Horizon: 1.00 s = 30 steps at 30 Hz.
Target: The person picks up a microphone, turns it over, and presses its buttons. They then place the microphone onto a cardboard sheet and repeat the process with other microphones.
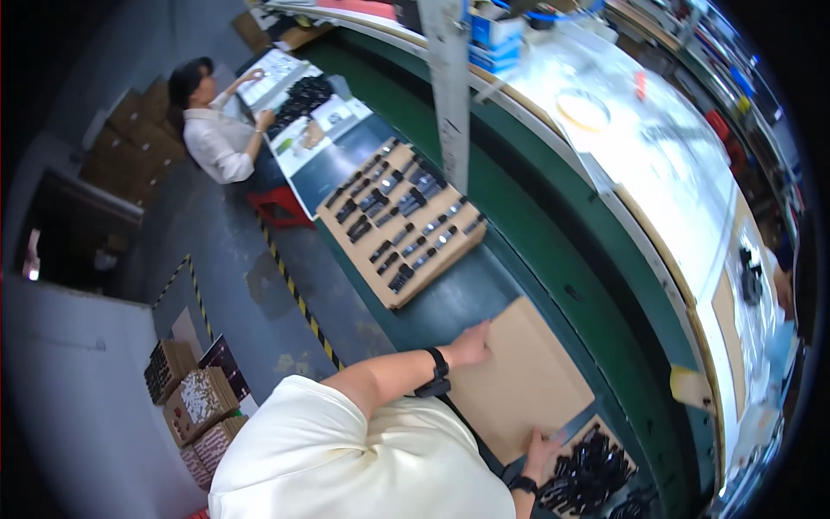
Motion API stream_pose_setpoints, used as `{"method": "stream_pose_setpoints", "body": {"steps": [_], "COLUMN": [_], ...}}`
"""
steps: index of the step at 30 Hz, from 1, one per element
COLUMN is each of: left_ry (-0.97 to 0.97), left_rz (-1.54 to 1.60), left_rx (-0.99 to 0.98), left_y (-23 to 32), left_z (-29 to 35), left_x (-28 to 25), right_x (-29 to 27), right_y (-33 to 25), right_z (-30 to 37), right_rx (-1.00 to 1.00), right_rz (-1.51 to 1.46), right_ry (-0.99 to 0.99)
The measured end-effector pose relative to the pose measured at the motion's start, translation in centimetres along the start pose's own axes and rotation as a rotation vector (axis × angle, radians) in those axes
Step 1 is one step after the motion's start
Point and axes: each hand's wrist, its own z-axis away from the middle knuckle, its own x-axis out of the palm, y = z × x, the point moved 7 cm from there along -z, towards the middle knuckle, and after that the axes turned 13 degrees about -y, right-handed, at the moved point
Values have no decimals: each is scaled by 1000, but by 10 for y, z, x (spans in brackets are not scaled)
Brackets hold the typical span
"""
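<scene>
A flat brown cardboard sheet (pixel 523 381) lies over the dark green bench, tilted in the view. My left hand (pixel 469 344) grips its left edge, with a dark watch on that wrist. At the near edge, my right hand (pixel 539 456) has its fingers closed on the cardboard, a black band around the wrist. Beside the right hand is a tray-like cardboard holder (pixel 596 424) heaped with black plastic parts (pixel 588 476). Beyond the sheet stands a cardboard stack (pixel 398 298) with rows of small black and grey devices (pixel 415 208) on top.
A co-worker (pixel 220 130) sits at the far end of the bench (pixel 380 320), near a pile of black parts (pixel 303 99). A metal post (pixel 450 112) rises beside the raised worktop (pixel 631 164) on the right. Loaded cardboard boxes (pixel 199 402) stand on the floor at left.
</scene>
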Motion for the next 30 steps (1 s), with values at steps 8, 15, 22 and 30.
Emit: {"method": "stream_pose_setpoints", "body": {"steps": [8, 15, 22, 30], "left_ry": [-105, -148, -19, 36], "left_rz": [64, 103, -128, -322], "left_rx": [-126, -238, 47, 364], "left_y": [0, 8, 57, 88], "left_z": [-2, -16, -91, -191], "left_x": [-8, -39, -77, -88], "right_x": [22, 75, 81, 81], "right_y": [-171, -211, -209, -216], "right_z": [31, 29, 22, 15], "right_rx": [-413, -316, -205, -248], "right_rz": [485, 653, 673, 692], "right_ry": [59, -283, -331, -312]}}
